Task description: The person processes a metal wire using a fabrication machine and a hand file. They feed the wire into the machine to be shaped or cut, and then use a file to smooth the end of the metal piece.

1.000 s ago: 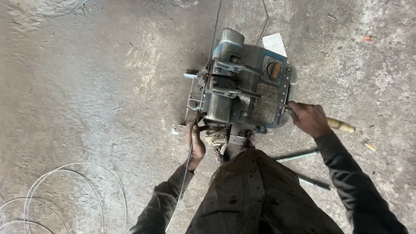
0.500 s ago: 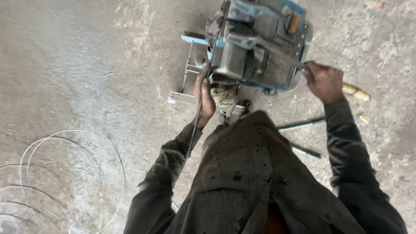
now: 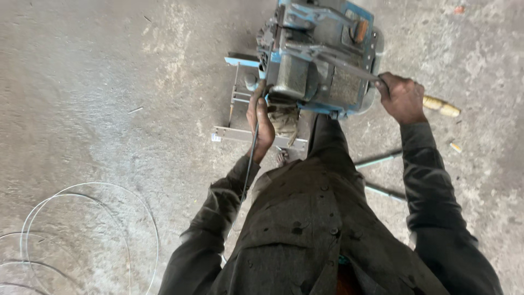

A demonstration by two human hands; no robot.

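A heavy blue and grey engine-like machine (image 3: pixel 319 57) hangs just above the concrete floor, tilted, in front of my body. My left hand (image 3: pixel 261 121) grips its lower left side near a metal frame, with a thin black cable running down past the wrist. My right hand (image 3: pixel 403 98) is closed around a grey metal bar on the machine's right edge. A light metal frame (image 3: pixel 240 117) with a flat strip lies on the floor under the machine. My dark dirty clothes fill the lower middle of the view.
Coils of pale wire (image 3: pixel 71 235) lie on the floor at lower left. Two thin metal rods (image 3: pixel 382 175) rest on the ground beside my right arm. A yellowish wooden handle (image 3: pixel 441 105) lies just beyond my right hand. The floor is rough grey concrete.
The machine has risen off the floor and tipped toward me, both hands still gripping it. The view has shifted closer, with my body filling more of the frame.
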